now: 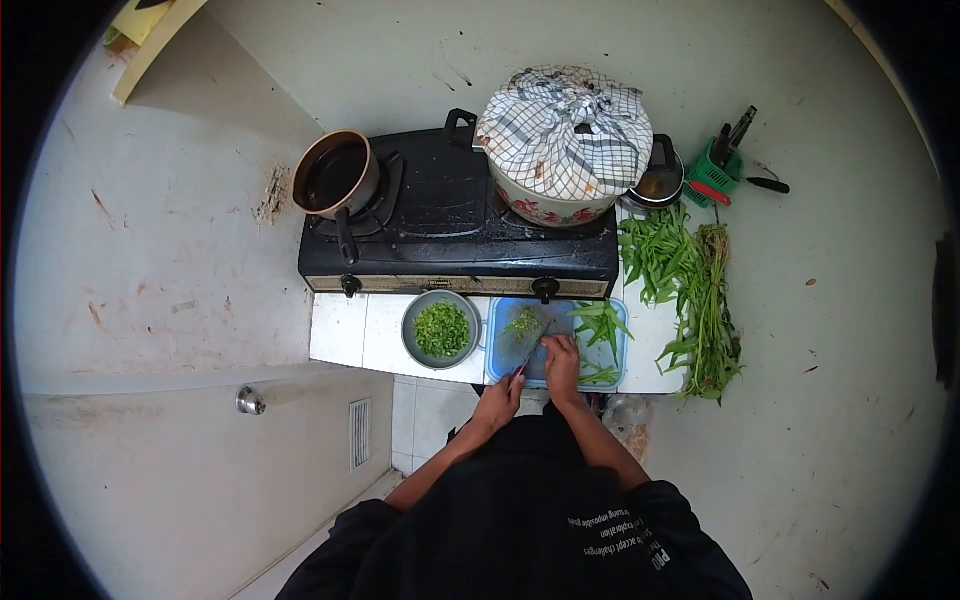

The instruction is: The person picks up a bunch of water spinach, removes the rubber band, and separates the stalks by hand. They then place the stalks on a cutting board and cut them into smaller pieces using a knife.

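My left hand (497,403) is wrapped round the handle of a knife (536,340), whose blade points up and to the right over a blue cutting board (495,370). Close beside the blade, my right hand (562,367) has its fingers curled down on the board; what they hold is hidden. A small pile of chopped greens (522,323) lies left of the blade. Uncut green leaves (601,324) rest on the board's right side, with more below them. Left of the board stands a grey bowl (407,343) of finely chopped greens (441,330).
Behind the board is a black two-burner stove (440,255) bearing a saucepan (340,175) and a large cloth-covered pot (555,207). Bunches of leafy stalks (712,300) hang over the counter's right edge. A green basket (712,178) of utensils and a small metal pot (660,188) are behind them.
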